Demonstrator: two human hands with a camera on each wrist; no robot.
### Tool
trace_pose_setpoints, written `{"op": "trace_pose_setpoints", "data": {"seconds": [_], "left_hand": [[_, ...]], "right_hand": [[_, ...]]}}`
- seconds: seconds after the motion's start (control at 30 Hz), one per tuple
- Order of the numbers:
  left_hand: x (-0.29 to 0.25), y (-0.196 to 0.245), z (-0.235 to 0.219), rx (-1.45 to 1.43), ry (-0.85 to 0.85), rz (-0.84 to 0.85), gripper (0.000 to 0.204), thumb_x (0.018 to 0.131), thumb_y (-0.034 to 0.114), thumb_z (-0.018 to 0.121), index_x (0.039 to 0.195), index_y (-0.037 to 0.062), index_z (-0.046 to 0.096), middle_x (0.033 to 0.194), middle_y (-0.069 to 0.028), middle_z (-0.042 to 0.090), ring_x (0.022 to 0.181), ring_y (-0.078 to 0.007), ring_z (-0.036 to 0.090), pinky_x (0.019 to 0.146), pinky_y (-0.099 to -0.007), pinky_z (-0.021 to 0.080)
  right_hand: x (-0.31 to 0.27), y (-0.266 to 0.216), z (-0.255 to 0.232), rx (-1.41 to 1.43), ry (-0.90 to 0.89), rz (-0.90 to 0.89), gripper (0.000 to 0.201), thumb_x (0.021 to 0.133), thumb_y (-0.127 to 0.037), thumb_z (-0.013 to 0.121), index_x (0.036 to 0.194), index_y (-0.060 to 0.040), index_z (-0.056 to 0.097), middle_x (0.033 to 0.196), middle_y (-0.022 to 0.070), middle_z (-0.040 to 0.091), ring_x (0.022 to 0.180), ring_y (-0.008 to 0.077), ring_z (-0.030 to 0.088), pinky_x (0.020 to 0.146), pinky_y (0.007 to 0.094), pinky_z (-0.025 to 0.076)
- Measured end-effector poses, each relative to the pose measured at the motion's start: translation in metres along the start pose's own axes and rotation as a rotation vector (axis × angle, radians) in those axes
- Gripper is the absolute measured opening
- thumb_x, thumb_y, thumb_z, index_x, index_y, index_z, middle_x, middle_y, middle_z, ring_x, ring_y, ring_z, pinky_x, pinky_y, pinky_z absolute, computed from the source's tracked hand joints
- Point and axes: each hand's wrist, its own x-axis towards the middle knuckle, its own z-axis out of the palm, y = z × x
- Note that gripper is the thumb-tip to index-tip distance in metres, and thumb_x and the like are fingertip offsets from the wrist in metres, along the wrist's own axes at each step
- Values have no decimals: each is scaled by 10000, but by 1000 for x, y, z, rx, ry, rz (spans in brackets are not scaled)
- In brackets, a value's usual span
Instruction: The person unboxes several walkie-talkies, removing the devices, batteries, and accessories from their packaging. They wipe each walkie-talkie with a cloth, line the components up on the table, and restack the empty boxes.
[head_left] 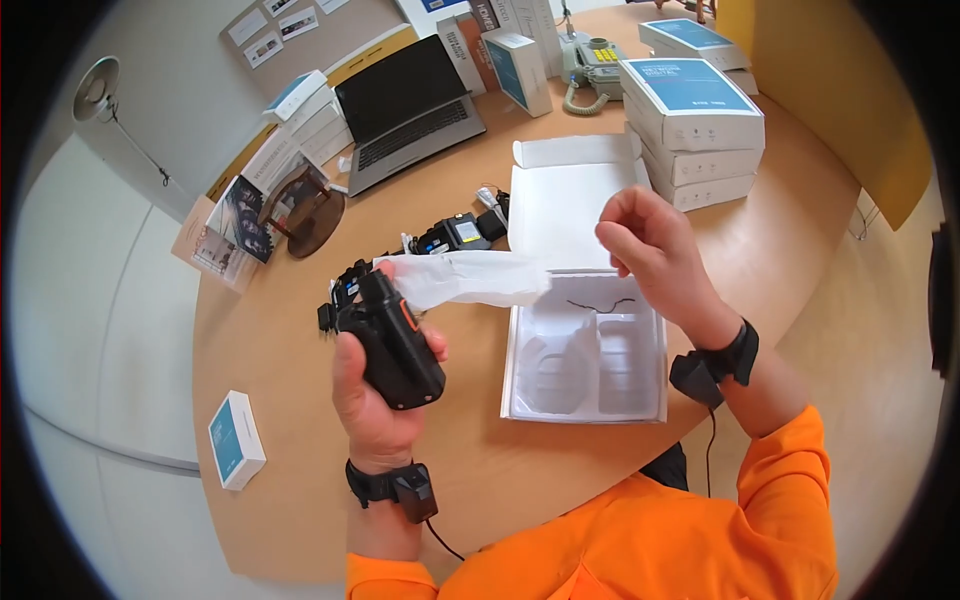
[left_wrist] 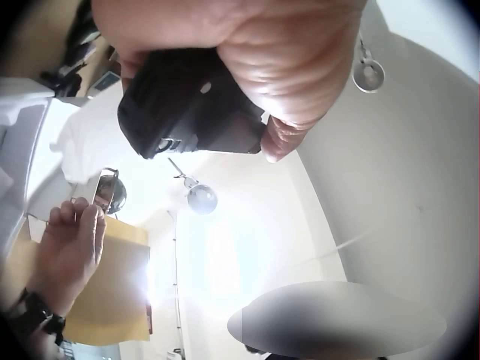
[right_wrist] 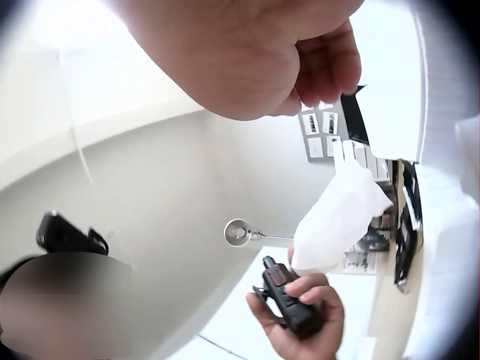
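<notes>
My left hand (head_left: 385,400) grips a black handheld device (head_left: 395,350) with an orange-edged button, held above the table. A thin white bag (head_left: 470,278) stretches out sideways from beside the device's top, at the left fingers. In the right wrist view the same device (right_wrist: 292,304) stands tilted in the left hand, the bag (right_wrist: 337,217) hanging by it. My right hand (head_left: 660,255) is raised over the open white box (head_left: 510,370), fingers loosely curled, with nothing visible in them and apart from the bag. A thin dark wire (head_left: 600,305) shows against the box's upper inside.
Black devices and cables (head_left: 460,235) lie behind the bag. A laptop (head_left: 415,120), a phone (head_left: 600,65) and stacked boxes (head_left: 700,130) stand farther back. A small blue-and-white box (head_left: 237,440) sits at the left edge, and a round wooden object (head_left: 308,220) near the brochures.
</notes>
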Motion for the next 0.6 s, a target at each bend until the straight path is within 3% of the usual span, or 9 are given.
{"op": "trace_pose_setpoints", "data": {"seconds": [0.07, 0.13, 0.17, 0.2, 0.23, 0.3, 0.4, 0.5, 0.6], "left_hand": [[-4, 2, 4, 20, 25, 6, 861, 869, 534, 738, 1490, 31, 419, 1061, -61, 637, 877, -216, 686, 742, -344, 574], [-10, -1, 19, 90, -7, 42, 856, 871, 483, 759, 1500, 23, 404, 1087, -64, 635, 897, -209, 687, 783, -333, 572], [-12, -3, 26, 124, -29, 55, 856, 872, 458, 769, 1505, 18, 397, 1100, -65, 633, 907, -206, 687, 804, -327, 571], [-16, -7, 30, 147, -36, 43, 850, 880, 405, 775, 1515, 3, 378, 1178, -84, 626, 943, -197, 680, 871, -326, 560], [-19, -8, 40, 190, -55, 32, 843, 886, 388, 771, 1519, -3, 375, 1228, -92, 610, 1002, -184, 659, 904, -325, 545], [-22, -16, 36, 233, -82, 30, 850, 894, 368, 770, 1533, -6, 352, 1260, -96, 602, 1081, -179, 628, 946, -319, 519], [-23, -13, 31, 318, -117, 2, 816, 929, 358, 727, 1541, -14, 335, 1268, -99, 601, 1145, -192, 599, 999, -329, 479], [-21, -14, 29, 330, -195, 89, 767, 975, 349, 664, 1550, -19, 313, 1280, -109, 597, 1171, -198, 575, 1044, -347, 442], [-8, -6, 11, 905, -248, 490, 563, 958, 289, 673, 1389, -36, 513, 1225, -171, 624, 1127, -302, 598, 1020, -386, 454]], "right_hand": [[-11, -12, 11, -28, 3, -22, 121, 977, -111, 618, 923, -11, 576, 743, -24, 563, 642, 37, 493, 564, 213, 410], [-29, -21, 34, 12, -194, -15, 128, 970, -126, 656, 997, -14, 602, 836, 0, 609, 738, 74, 569, 658, 238, 483], [-35, -23, 47, -130, -296, -147, 212, 968, -176, 671, 1086, -9, 612, 894, 52, 642, 799, 120, 608, 720, 268, 513], [-40, -33, 58, -140, -397, -29, 364, 943, -251, 707, 1192, -7, 600, 979, 94, 658, 889, 154, 621, 763, 298, 520], [-38, -31, 67, -174, -510, -35, 475, 924, -190, 746, 1325, -33, 545, 1126, 28, 615, 1028, 122, 601, 879, 318, 511], [-34, -19, 80, 75, -581, 111, 525, 898, -182, 779, 1343, -32, 544, 1167, 33, 616, 1088, 125, 589, 923, 323, 503], [-40, -7, 91, 188, -454, 42, 518, 858, -245, 793, 1269, -12, 581, 1092, 59, 628, 1039, 162, 588, 911, 324, 492], [-43, -9, 87, 218, -432, 23, 569, 824, -175, 821, 1301, 0, 565, 1148, 66, 632, 1085, 156, 588, 957, 325, 482], [-43, -26, 64, 405, -330, 185, 622, 830, -95, 808, 1369, -11, 512, 1223, 56, 629, 1143, 155, 595, 1007, 334, 477]]}}
